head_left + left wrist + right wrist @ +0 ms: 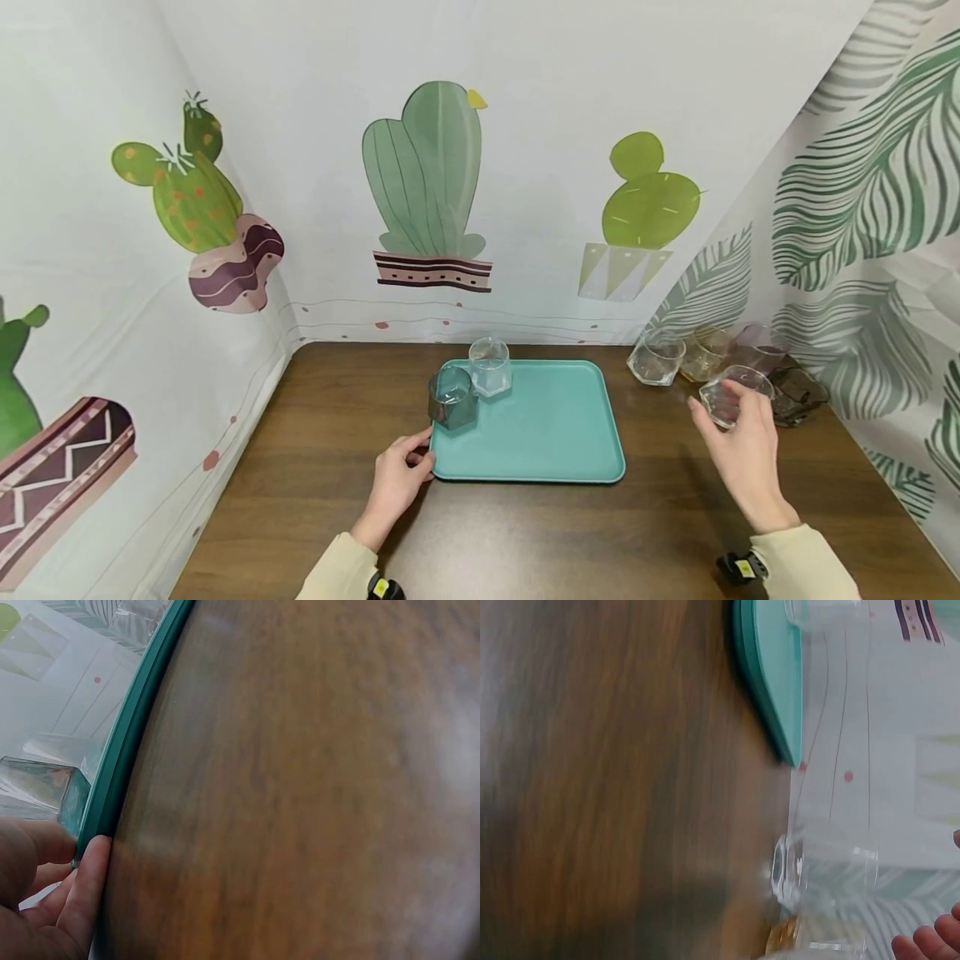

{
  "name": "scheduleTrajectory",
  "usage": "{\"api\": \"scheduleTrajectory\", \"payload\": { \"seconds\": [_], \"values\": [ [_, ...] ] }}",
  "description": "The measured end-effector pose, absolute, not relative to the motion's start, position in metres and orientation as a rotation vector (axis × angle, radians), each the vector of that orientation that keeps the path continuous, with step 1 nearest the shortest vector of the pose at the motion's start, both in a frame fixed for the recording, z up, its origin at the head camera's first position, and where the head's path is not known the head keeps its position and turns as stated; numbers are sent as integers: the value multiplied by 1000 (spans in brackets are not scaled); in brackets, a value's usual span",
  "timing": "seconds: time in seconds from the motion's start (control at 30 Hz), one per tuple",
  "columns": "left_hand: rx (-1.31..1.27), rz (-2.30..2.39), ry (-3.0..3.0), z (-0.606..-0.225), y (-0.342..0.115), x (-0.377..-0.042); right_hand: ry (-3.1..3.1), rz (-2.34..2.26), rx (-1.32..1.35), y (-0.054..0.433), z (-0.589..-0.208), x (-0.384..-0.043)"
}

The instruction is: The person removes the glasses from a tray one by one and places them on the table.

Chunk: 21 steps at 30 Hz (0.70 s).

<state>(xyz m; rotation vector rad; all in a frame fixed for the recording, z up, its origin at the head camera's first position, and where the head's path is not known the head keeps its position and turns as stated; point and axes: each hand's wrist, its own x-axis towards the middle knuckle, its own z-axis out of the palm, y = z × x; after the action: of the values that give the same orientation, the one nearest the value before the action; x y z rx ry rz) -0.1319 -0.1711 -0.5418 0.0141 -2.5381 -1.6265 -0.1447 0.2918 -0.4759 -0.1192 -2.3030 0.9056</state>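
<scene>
My left hand pinches the left rim of a teal tray near its front corner. In the left wrist view, thumb and fingers meet at the tray's rim. A smoky grey glass and a clear glass stand at the tray's back left. Over on the right, my right hand hovers above a clear faceted glass, thumb and fingers spread apart. The hand partly hides that glass. In the right wrist view, its fingertips show with nothing between them.
More glasses cluster at the table's back right: a clear one, an amber one, a faint purple one and a dark brown one. Patterned cloth walls border the wooden table at the back and sides.
</scene>
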Motion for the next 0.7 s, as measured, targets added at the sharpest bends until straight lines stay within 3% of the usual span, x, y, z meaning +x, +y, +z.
{"api": "scheduleTrajectory", "payload": {
  "seconds": [0.7],
  "values": [
    [12,-1629,-2535,-542,-172,-132,-2389,1020,156,224,-479,-149]
  ]
}}
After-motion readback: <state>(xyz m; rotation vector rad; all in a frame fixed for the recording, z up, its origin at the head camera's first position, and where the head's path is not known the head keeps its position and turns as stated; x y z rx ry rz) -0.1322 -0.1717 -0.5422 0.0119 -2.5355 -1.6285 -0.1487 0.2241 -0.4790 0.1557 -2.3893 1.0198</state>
